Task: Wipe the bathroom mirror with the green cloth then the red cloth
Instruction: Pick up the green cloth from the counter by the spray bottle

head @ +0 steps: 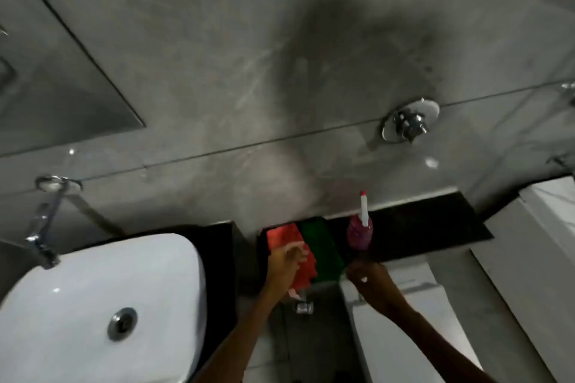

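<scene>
A red cloth (284, 238) lies on the black ledge (435, 227), and my left hand (286, 261) rests on top of it with fingers curled into the fabric. Right beside it lies the green cloth (320, 246). My right hand (368, 277) is at the near right corner of the green cloth, just below a pink spray bottle (361, 232) with a white nozzle; blur hides whether its fingers grip anything. The mirror (56, 78) hangs at the upper left on the grey wall.
A white basin (93, 305) with a chrome tap (40, 227) fills the lower left. A chrome wall valve (410, 123) sits at the right. White toilet parts (420, 320) stand below the ledge at right.
</scene>
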Demonstrator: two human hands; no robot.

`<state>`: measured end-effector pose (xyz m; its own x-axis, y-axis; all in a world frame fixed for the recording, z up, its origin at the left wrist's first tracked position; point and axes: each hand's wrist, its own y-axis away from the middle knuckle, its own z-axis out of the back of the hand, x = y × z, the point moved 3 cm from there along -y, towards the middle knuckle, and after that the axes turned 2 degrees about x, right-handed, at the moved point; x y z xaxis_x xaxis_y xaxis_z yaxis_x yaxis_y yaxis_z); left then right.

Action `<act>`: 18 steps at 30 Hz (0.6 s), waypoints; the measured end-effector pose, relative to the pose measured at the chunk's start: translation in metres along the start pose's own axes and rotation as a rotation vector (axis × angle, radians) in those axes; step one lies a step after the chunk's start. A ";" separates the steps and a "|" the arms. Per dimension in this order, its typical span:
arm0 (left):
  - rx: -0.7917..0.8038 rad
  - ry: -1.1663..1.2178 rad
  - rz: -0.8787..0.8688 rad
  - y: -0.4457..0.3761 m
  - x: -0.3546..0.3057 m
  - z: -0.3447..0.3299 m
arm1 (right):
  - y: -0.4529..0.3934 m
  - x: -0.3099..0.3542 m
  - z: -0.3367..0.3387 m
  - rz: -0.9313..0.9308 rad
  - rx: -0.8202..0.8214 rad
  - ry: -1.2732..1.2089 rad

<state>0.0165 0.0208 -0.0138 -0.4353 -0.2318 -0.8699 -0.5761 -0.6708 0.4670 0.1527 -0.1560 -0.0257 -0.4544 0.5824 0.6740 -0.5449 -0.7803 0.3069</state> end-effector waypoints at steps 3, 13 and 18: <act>0.008 -0.011 0.150 -0.033 0.044 -0.022 | -0.027 -0.045 0.004 -0.136 -0.187 -0.127; -0.145 -0.411 0.042 -0.164 0.070 -0.056 | -0.139 -0.060 0.019 -0.034 -0.469 -0.429; -0.129 -0.661 0.118 -0.188 0.077 -0.064 | -0.160 -0.063 0.012 0.053 -0.485 -0.434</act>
<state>0.1358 0.0846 -0.1786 -0.8450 0.1428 -0.5154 -0.4294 -0.7557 0.4946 0.2771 -0.0709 -0.1091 -0.2185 0.3217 0.9213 -0.8319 -0.5549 -0.0035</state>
